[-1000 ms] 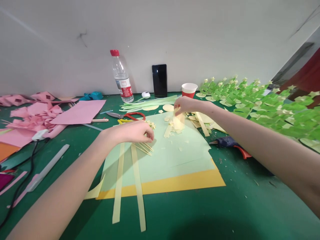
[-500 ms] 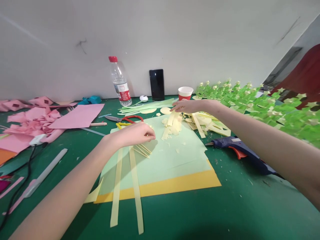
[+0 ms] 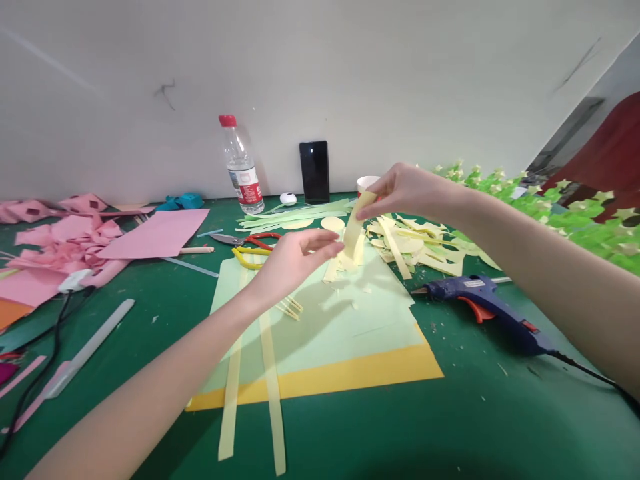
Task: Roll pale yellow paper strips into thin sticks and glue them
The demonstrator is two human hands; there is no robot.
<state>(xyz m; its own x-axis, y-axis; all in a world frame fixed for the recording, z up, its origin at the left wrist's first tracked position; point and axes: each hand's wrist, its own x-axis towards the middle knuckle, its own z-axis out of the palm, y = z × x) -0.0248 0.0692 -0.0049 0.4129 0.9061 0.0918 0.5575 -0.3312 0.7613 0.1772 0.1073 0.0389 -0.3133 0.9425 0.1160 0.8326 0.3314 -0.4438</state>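
My right hand [image 3: 395, 193] pinches the upper end of a pale yellow paper strip [image 3: 354, 223], which hangs down over the pile of short strips. My left hand [image 3: 310, 253] reaches to the strip's lower end with thumb and fingers apart; I cannot tell whether the fingertips touch it. Beneath both hands lies a light green paper sheet [image 3: 320, 333] on an orange-yellow sheet [image 3: 360, 363]. Two long yellow strips [image 3: 273, 393] run toward me, and a few thin sticks [image 3: 290, 308] lie by my left wrist. Scissors [image 3: 245, 253] with yellow handles are partly behind my left hand.
A blue glue gun [image 3: 480, 293] lies on the right, near yellow scraps [image 3: 420, 243] and green star-tipped paper plants [image 3: 575, 220]. Behind stand a bottle [image 3: 244, 173], a phone [image 3: 315, 172] and a paper cup [image 3: 367, 183]. Pink paper [image 3: 155, 233] and a black cable [image 3: 57, 340] are left.
My right hand has risen from the strip pile with a yellow strip in its fingers. My left hand has moved right and up toward it, and its fingers have opened.
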